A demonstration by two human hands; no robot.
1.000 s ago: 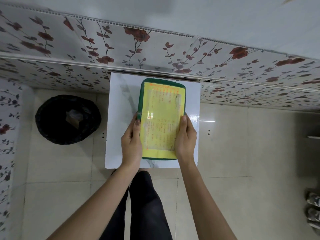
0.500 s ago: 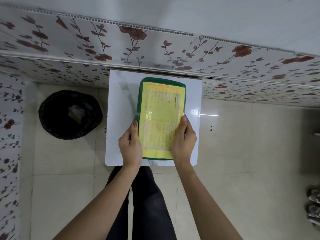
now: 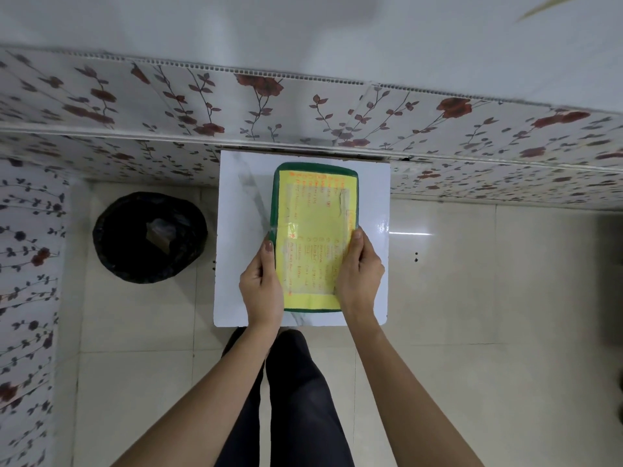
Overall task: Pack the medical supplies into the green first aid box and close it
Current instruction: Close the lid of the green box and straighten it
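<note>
The green first aid box (image 3: 315, 200) lies closed on a small white table (image 3: 242, 197), its lid covered by a yellow label with orange writing. My left hand (image 3: 261, 286) grips the box's left side near the front, thumb up along the edge. My right hand (image 3: 359, 276) grips the right side, thumb resting on the lid's edge. No loose medical supplies are in view; the inside of the box is hidden.
A black bin (image 3: 150, 237) stands on the tiled floor left of the table. A floral-patterned wall (image 3: 303, 109) runs right behind the table. My dark-trousered legs (image 3: 290, 399) are below the table's front edge. Pale floor tiles lie to the right.
Both hands have kept their hold on the sides of the box. The view has shifted slightly; the box stays flat on the table.
</note>
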